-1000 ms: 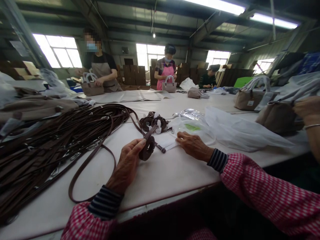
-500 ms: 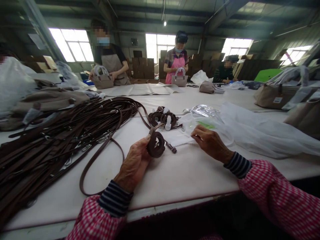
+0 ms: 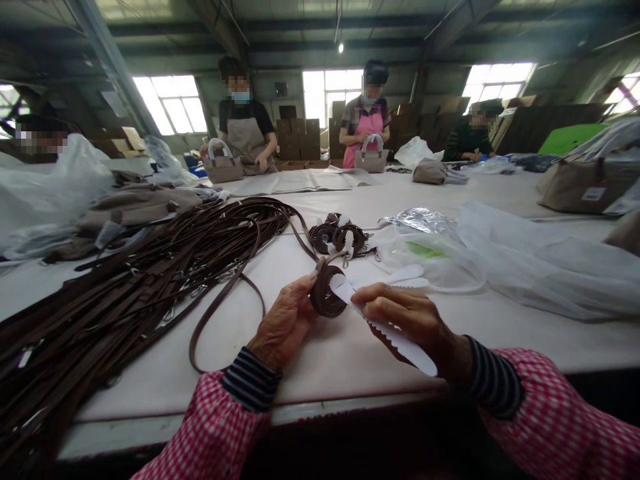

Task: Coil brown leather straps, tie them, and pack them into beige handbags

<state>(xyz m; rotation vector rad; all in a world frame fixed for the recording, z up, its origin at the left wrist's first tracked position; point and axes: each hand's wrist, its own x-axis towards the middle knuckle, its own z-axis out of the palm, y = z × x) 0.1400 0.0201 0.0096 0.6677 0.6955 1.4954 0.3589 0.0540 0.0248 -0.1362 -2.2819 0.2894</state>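
A coiled dark brown strap (image 3: 326, 297) is gripped upright in my left hand (image 3: 287, 320), thumb on its upper edge. My right hand (image 3: 407, 319) pinches a white strip with a toothed edge (image 3: 407, 348). The strip's rounded tip reaches the coil's opening; whether it passes through is unclear. More white strips (image 3: 407, 273) lie on the table just behind my right hand. Beyond the held coil sit finished-looking coils (image 3: 325, 235) with white bands around them and metal clips at their ends.
A big heap of loose brown straps (image 3: 165, 287) with metal clips covers the left side. Thin white plastic sheeting (image 3: 540, 267) and a clear bag (image 3: 440, 257) lie at right. Taupe handbags (image 3: 585, 187) stand farther back. Several people work across the white table (image 3: 310, 373).
My right hand has picked up a white toothed strip and brought it left to the coil. My left hand still holds the coil. The view has turned slightly left.
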